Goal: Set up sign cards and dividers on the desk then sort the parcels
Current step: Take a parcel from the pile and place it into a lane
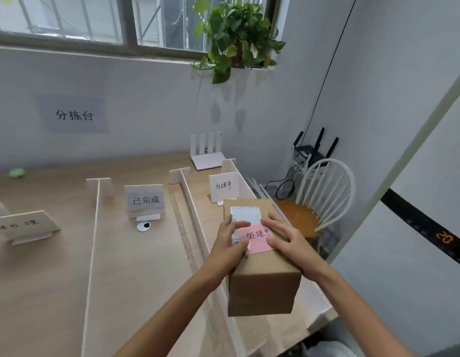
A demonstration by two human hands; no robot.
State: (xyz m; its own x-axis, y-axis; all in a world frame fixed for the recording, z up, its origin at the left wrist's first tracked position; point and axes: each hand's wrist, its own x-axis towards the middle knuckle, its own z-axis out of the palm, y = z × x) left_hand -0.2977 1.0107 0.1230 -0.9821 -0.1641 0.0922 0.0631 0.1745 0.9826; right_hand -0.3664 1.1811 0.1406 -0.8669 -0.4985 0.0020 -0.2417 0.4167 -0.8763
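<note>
The left hand (231,243) and right hand (288,240) lie flat on top of the box (262,287), touching either side of its pink note (258,240). 1 sign card (223,186) stands just behind the box.

The wall sheet (74,115) reads 分拣台, the middle sign card (145,200) 已完成, the right sign card (223,186) 处理中 — as does the pink note (258,237) on the parcel (265,292) — and a dark strip (417,222) shows 20.

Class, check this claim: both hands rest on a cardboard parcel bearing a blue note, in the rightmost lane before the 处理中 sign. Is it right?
No: the head view shows the note is pink, not blue. The rest stands: the left hand and right hand rest on the cardboard parcel in the rightmost lane before the 处理中 sign.
</note>
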